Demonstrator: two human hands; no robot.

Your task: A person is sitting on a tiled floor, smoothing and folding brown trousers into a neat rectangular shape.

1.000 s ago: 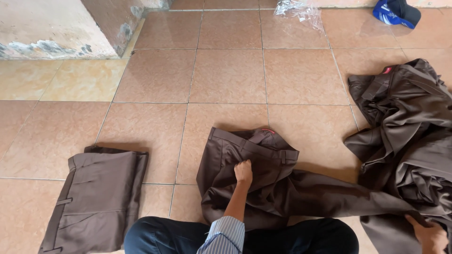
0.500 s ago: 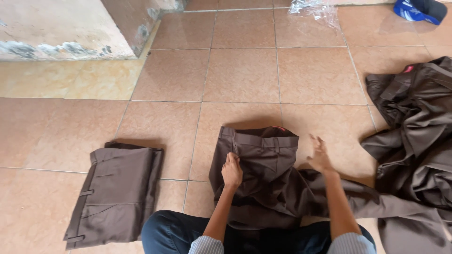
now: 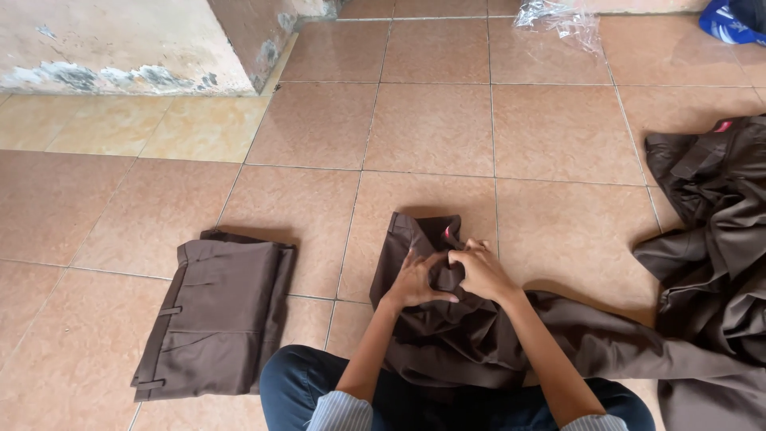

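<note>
Now both hands [image 3: 447, 275] press on the brown trousers [image 3: 447, 335] lying beneath them

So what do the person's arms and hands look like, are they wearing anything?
Both hands, the left hand and the right hand, are bare: no gloves, and no rings or watch that I can see. The forearms are bare too, with striped blue-and-white sleeves pushed up near the elbows.

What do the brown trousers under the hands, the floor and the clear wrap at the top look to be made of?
Brown trousers: woven cloth, matte, probably a polyester or cotton blend; they crease softly where the left hand and right hand press.
Floor: glazed ceramic tile, terracotta-pink, with a slight sheen and grout lines.
Clear wrap: thin plastic film, crinkled and glinting.
</note>
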